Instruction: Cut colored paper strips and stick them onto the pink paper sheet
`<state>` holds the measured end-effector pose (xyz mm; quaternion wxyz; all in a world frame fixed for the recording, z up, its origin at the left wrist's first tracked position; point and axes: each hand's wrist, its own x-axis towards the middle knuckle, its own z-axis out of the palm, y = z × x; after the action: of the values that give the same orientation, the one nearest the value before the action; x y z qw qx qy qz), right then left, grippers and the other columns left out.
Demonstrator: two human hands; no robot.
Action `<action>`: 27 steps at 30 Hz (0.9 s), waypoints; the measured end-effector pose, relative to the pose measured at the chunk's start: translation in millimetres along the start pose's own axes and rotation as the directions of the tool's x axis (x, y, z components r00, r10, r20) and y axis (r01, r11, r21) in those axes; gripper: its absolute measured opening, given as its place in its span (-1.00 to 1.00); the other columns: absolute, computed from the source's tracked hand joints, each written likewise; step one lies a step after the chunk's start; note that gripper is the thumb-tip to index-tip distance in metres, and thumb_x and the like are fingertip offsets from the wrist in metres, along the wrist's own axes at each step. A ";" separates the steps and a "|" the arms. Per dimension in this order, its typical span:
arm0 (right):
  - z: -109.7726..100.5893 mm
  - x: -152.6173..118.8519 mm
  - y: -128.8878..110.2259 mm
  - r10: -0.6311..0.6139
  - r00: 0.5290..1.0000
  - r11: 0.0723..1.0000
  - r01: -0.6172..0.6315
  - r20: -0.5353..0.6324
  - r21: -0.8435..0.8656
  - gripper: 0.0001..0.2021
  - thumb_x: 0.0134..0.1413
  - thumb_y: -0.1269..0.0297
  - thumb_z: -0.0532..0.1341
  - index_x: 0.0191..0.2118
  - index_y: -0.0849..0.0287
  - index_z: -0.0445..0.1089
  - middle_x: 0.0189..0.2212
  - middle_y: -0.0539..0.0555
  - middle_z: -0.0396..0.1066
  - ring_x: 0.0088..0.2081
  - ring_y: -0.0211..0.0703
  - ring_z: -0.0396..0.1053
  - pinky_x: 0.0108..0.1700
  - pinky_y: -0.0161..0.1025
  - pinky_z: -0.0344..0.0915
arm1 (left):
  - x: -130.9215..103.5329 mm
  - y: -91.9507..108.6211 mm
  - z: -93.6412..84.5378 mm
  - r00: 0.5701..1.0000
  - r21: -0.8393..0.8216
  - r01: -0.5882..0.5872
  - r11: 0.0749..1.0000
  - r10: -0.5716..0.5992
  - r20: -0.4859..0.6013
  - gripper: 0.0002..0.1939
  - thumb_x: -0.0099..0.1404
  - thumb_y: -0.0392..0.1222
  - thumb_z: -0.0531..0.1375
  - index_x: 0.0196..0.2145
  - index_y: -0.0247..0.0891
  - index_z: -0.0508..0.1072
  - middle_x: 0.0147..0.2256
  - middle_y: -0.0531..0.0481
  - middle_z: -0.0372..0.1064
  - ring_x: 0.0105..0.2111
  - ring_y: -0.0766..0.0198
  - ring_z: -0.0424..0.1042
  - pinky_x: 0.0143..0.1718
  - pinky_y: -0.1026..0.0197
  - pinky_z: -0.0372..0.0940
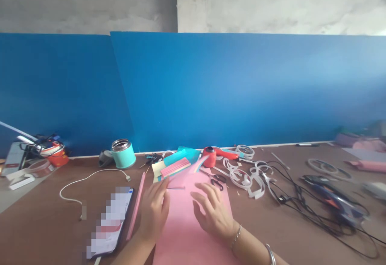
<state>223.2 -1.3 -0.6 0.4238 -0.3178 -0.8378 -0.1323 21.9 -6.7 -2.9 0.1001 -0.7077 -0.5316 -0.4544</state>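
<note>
My left hand (155, 210) is closed at its fingertips on the lower end of a pink paper strip (190, 171), which slants up to the right and is smeared by motion. A thin dark line, perhaps a stick or an edge, shows just right of those fingertips. Over the right half of a large pink paper sheet (187, 237), my right hand (211, 210) is open, fingers apart and curved, holding nothing. Black-handled scissors (221, 179) lie just beyond it. Behind the hands are folded pink strips (175, 167) and blue paper (181, 155).
A phone (116, 226) and a narrow pink strip (136, 206) lie at left, near a white cable (87, 173). Farther back stand a turquoise cup (123, 154) and a red tool (209, 157). White strip coils (241, 174) and black cables (298, 200) spread at right, before a blue partition (235, 92).
</note>
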 end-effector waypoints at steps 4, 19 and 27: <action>0.7 -5.1 5.5 -0.026 0.989 0.995 0.012 -0.148 -0.099 -0.53 -0.08 0.55 0.12 0.01 0.08 0.19 0.08 0.24 0.18 0.12 0.13 0.09 0.01 0.05 0.12 | 2.7 4.4 -7.9 0.956 0.166 -0.291 0.942 0.294 0.006 -0.58 0.30 -0.38 -0.01 0.09 -0.15 0.28 -0.27 -0.07 0.38 -0.22 0.19 0.34 -0.13 0.10 0.15; 4.1 -8.3 47.6 0.337 0.898 0.916 -0.382 0.284 0.120 -0.33 -0.29 0.66 -0.04 0.03 0.12 0.34 -0.02 0.15 0.36 -0.06 -0.09 0.35 -0.12 -0.19 0.33 | -8.2 13.1 2.2 0.818 -0.041 -0.486 0.873 0.471 0.331 -0.60 0.22 -0.45 -0.04 -0.02 -0.30 0.36 -0.41 -0.06 0.22 -0.38 0.20 0.22 -0.38 0.15 0.21; 2.9 -10.5 56.6 0.182 0.935 0.963 -0.232 0.304 0.136 -0.34 -0.05 0.61 -0.07 0.21 0.10 0.14 0.28 0.17 -0.04 0.25 -0.03 0.02 0.14 -0.01 0.18 | -3.5 18.7 -7.9 0.762 -0.066 -0.604 0.794 0.600 0.246 -0.56 0.25 -0.44 -0.03 0.07 -0.29 0.29 -0.45 0.00 0.20 -0.39 0.23 0.24 -0.31 0.13 0.25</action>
<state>262.6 38.9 -13.4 0.3342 -0.3831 -0.8605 0.0331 33.3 -21.7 5.4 0.1775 -0.8919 -0.2887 -0.2993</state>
